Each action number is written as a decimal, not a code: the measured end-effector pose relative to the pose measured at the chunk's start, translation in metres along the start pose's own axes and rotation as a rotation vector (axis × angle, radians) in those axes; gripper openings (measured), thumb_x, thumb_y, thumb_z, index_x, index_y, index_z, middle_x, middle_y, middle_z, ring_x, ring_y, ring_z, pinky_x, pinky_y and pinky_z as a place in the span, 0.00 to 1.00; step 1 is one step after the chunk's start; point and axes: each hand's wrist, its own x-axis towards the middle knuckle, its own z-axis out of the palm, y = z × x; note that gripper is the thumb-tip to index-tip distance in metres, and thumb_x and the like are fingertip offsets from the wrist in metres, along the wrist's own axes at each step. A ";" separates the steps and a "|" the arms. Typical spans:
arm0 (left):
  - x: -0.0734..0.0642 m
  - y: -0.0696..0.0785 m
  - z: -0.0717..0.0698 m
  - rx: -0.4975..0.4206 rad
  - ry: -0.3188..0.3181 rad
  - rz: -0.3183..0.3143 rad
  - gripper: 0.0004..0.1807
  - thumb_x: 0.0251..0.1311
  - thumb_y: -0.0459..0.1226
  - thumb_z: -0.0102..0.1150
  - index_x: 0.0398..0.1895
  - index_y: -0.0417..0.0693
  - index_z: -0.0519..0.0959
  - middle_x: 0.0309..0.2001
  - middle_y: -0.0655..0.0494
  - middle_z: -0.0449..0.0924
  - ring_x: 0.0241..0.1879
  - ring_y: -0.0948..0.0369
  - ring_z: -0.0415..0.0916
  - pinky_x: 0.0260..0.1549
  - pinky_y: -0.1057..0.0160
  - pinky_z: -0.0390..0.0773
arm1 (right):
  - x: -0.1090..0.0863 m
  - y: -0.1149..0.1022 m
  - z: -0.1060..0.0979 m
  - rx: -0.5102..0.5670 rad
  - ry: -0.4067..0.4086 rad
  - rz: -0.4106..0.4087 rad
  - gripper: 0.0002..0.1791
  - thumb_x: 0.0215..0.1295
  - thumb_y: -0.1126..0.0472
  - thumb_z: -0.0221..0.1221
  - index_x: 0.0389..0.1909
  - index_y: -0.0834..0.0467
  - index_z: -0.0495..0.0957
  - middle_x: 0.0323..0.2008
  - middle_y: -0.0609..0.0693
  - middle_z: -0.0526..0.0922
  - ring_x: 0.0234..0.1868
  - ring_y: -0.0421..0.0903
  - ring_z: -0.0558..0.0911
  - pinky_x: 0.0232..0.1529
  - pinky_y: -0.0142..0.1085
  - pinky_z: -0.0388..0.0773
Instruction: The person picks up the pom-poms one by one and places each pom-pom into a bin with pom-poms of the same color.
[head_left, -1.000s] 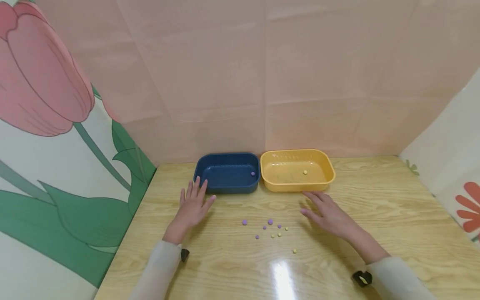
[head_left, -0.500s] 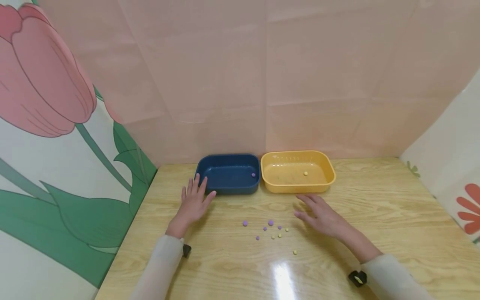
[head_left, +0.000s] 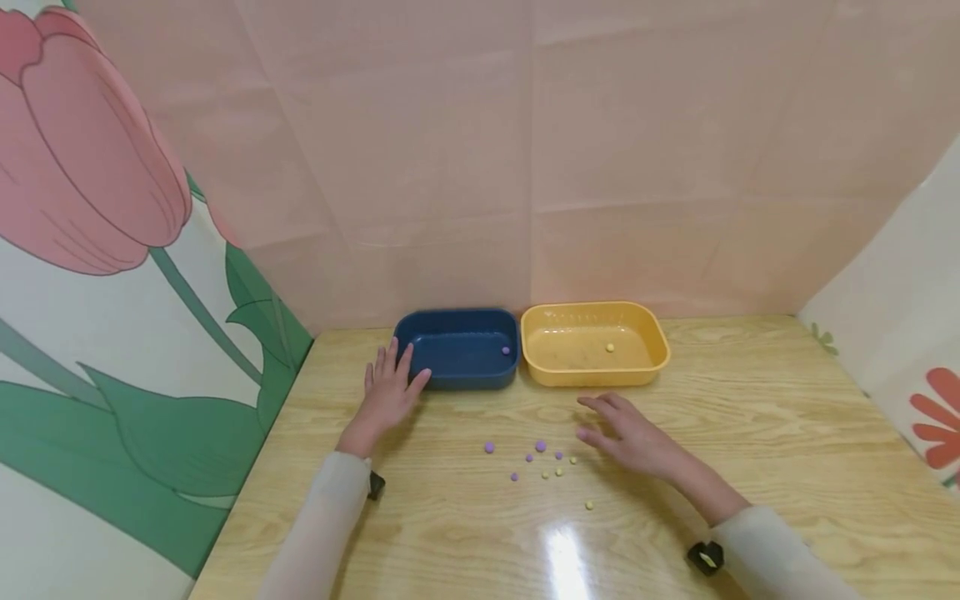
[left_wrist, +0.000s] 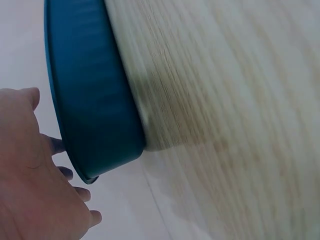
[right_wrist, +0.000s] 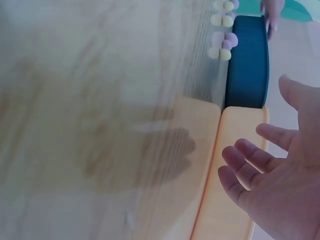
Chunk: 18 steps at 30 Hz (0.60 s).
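My left hand [head_left: 385,401] lies with spread fingers over the near left corner of a dark blue tray [head_left: 463,382], fingertips at its rim. In the left wrist view the fingers reach past the rim of the same blue tray [left_wrist: 95,90]. My right hand [head_left: 630,437] hovers with loosely bent fingers in front of a yellow tray [head_left: 592,377], nothing between fingers and thumb. Left of it, small purple balls [head_left: 541,447] and pale yellow balls [head_left: 558,472] are scattered on the table. One purple ball [head_left: 506,351] is in the blue tray, one yellow ball [head_left: 610,347] in the yellow tray.
The two trays stand side by side at the back of the wood-grain table [head_left: 450,533], against a pink cloth backdrop [head_left: 525,167]. A printed tulip panel [head_left: 97,167] borders the left side. One yellow ball [head_left: 588,506] lies nearer the front than the others.
My right hand has moved left and slightly toward the front, away from the yellow tray and closer to the balls. My left hand has shifted slightly forward at the blue tray.
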 end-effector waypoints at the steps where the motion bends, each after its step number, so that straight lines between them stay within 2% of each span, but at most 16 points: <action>1: 0.002 0.000 0.000 0.005 -0.004 -0.003 0.42 0.77 0.63 0.31 0.83 0.49 0.44 0.82 0.42 0.29 0.80 0.41 0.23 0.73 0.32 0.33 | 0.000 0.000 0.001 0.011 -0.007 0.000 0.33 0.73 0.45 0.59 0.70 0.61 0.70 0.57 0.60 0.76 0.56 0.57 0.77 0.55 0.56 0.77; 8: 0.011 -0.003 -0.004 0.008 -0.023 -0.014 0.41 0.78 0.61 0.31 0.83 0.48 0.44 0.82 0.41 0.30 0.80 0.41 0.24 0.73 0.33 0.31 | 0.006 -0.001 0.006 0.089 -0.047 -0.034 0.31 0.72 0.46 0.61 0.69 0.60 0.73 0.53 0.58 0.77 0.52 0.55 0.79 0.51 0.52 0.79; 13: 0.016 -0.008 -0.005 0.031 -0.019 -0.012 0.42 0.78 0.62 0.30 0.83 0.46 0.45 0.82 0.41 0.29 0.80 0.39 0.25 0.73 0.32 0.32 | 0.012 -0.004 0.011 0.149 -0.106 -0.063 0.30 0.71 0.47 0.62 0.67 0.60 0.74 0.52 0.57 0.79 0.49 0.54 0.79 0.50 0.50 0.78; 18: 0.021 -0.008 -0.006 0.018 -0.017 -0.002 0.43 0.76 0.64 0.29 0.83 0.48 0.45 0.82 0.44 0.29 0.80 0.41 0.25 0.73 0.33 0.33 | 0.020 -0.004 0.013 0.165 -0.136 -0.093 0.29 0.71 0.48 0.63 0.67 0.58 0.75 0.48 0.55 0.80 0.47 0.52 0.80 0.50 0.49 0.79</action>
